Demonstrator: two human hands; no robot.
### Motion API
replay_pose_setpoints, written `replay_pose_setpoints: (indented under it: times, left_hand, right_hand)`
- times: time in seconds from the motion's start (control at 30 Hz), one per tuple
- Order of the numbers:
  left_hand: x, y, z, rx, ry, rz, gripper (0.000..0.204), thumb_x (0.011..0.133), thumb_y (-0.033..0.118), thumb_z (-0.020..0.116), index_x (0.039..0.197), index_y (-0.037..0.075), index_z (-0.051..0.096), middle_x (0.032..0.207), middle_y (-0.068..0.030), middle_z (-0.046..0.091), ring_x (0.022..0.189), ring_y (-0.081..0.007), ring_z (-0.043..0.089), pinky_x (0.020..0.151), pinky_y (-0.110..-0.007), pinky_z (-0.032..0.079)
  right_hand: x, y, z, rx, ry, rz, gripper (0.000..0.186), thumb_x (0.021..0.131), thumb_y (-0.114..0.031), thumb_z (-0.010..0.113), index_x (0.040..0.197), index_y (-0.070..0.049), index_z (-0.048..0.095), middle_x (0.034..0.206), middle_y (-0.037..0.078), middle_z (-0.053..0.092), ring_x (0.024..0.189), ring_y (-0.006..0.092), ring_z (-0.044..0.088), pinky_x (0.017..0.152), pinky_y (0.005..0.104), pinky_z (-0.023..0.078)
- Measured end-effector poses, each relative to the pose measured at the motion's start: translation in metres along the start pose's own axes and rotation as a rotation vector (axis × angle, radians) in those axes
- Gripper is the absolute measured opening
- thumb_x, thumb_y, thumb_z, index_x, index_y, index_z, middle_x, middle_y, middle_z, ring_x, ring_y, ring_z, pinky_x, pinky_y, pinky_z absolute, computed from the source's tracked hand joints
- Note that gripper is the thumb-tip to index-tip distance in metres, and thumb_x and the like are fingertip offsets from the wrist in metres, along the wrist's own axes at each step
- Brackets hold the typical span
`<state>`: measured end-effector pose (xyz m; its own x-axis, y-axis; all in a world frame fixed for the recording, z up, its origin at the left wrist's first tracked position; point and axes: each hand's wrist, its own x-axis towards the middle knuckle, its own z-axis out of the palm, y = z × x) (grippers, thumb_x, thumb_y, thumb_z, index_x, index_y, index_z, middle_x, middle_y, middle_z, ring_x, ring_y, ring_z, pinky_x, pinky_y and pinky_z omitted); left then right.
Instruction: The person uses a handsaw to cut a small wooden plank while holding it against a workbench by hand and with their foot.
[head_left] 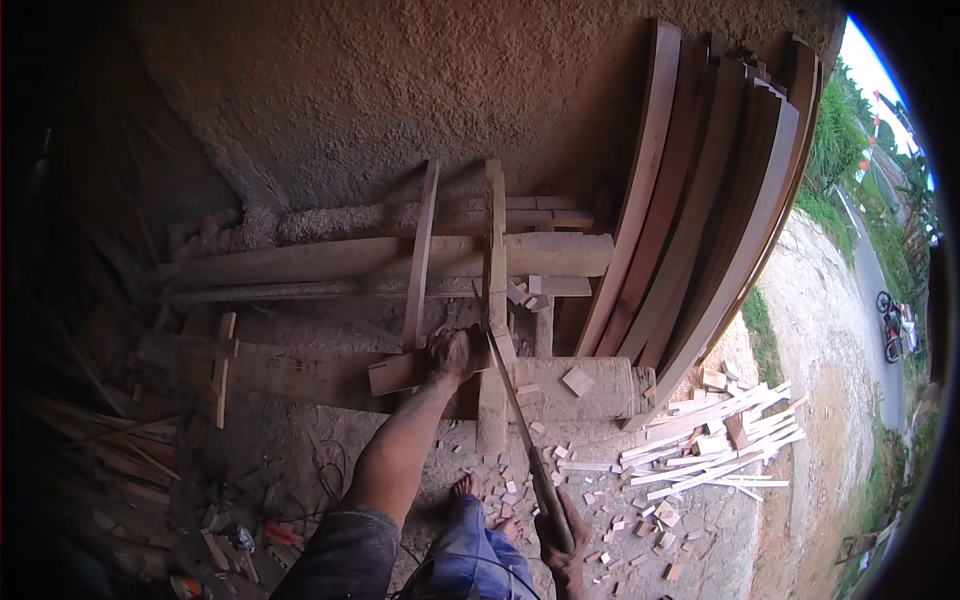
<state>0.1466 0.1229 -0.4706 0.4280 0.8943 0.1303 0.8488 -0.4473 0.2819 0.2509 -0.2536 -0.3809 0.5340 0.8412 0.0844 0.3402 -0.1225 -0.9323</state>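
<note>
Backs onto a rough brown wall (430,90), opening at the far right onto a road (868,270) and a motorcycle (890,327). Carries the work low, around a thick timber beam (607,385) above a littered floor (725,545). Extends the handsaw (522,420) from the right grip (563,527) toward the far left: handle near, narrow blade far, long axis slanting away from the body. Has the right grip clamped around the handle. Places the blade just right of the left grip (455,353), roughly crosswise to a short board (395,374) lying left to right. Curls the left grip, much the nearer hand, over the board's right end; cannot tell whether clamped or merely pressing. Crosses the near end of a long pale strip (495,235) with the blade; cannot tell if touching. Crowds the far side with that strip and a narrower strip (421,255) to its left. Farther right, shows tall leaning planks (640,180), a heap of pale offcuts (715,455) and scattered blocks (668,514).
</note>
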Motion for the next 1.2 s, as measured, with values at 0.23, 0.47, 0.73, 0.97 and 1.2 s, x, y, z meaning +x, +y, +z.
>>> replay_pose_setpoints:
  times: [0.23, 0.47, 0.73, 0.97, 1.2]
  left_hand:
    - [0.000, -0.003, -0.012, -0.077, 0.085, 0.081, 0.028, 0.084, 0.037, 0.058, 0.088, 0.012, 0.068, 0.079, -0.0157, 0.068, 0.076, -0.0379, 0.067, 0.070, -0.052, 0.049]
    - [0.007, -0.002, 0.009, 0.004, 0.026, 0.286, 0.026, 0.087, 0.033, 0.057, 0.088, 0.009, 0.068, 0.076, -0.0170, 0.068, 0.069, -0.0346, 0.068, 0.061, -0.048, 0.052]
    - [0.004, 0.010, -0.002, -0.323, 0.068, 0.099, 0.031, 0.084, 0.039, 0.063, 0.089, 0.009, 0.069, 0.080, -0.0174, 0.070, 0.076, -0.0363, 0.068, 0.066, -0.047, 0.053]
    - [0.015, -0.010, 0.009, -0.155, -0.023, 0.062, 0.037, 0.089, 0.039, 0.055, 0.091, 0.005, 0.068, 0.082, -0.0216, 0.068, 0.075, -0.0402, 0.067, 0.064, -0.050, 0.052]
    - [0.015, 0.003, 0.004, 0.121, -0.055, 0.210, 0.035, 0.089, 0.038, 0.053, 0.090, 0.006, 0.069, 0.084, -0.0221, 0.068, 0.075, -0.0378, 0.069, 0.063, -0.049, 0.052]
  right_hand:
    - [0.037, -0.005, 0.026, -0.029, -0.021, -0.106, 0.057, 0.079, -0.013, 0.075, 0.132, 0.000, 0.055, 0.100, 0.019, 0.072, 0.084, 0.0231, 0.073, 0.070, 0.0316, 0.055]
    - [0.073, 0.004, 0.048, 0.023, -0.094, -0.018, 0.055, 0.083, -0.015, 0.073, 0.134, -0.004, 0.054, 0.110, 0.018, 0.068, 0.094, 0.0277, 0.070, 0.082, 0.0341, 0.053]
    - [0.081, -0.005, 0.046, 0.120, -0.076, 0.032, 0.054, 0.081, -0.014, 0.074, 0.130, -0.001, 0.056, 0.107, 0.020, 0.068, 0.092, 0.0302, 0.070, 0.078, 0.0351, 0.054]
    - [0.010, -0.029, -0.035, 0.008, -0.159, 0.138, 0.056, 0.075, -0.017, 0.077, 0.126, -0.003, 0.059, 0.092, 0.019, 0.071, 0.076, 0.0283, 0.072, 0.068, 0.0348, 0.055]
    - [0.095, -0.029, 0.006, 0.084, -0.196, 0.069, 0.055, 0.079, -0.010, 0.073, 0.132, -0.006, 0.056, 0.104, 0.018, 0.070, 0.083, 0.0271, 0.072, 0.071, 0.0334, 0.054]
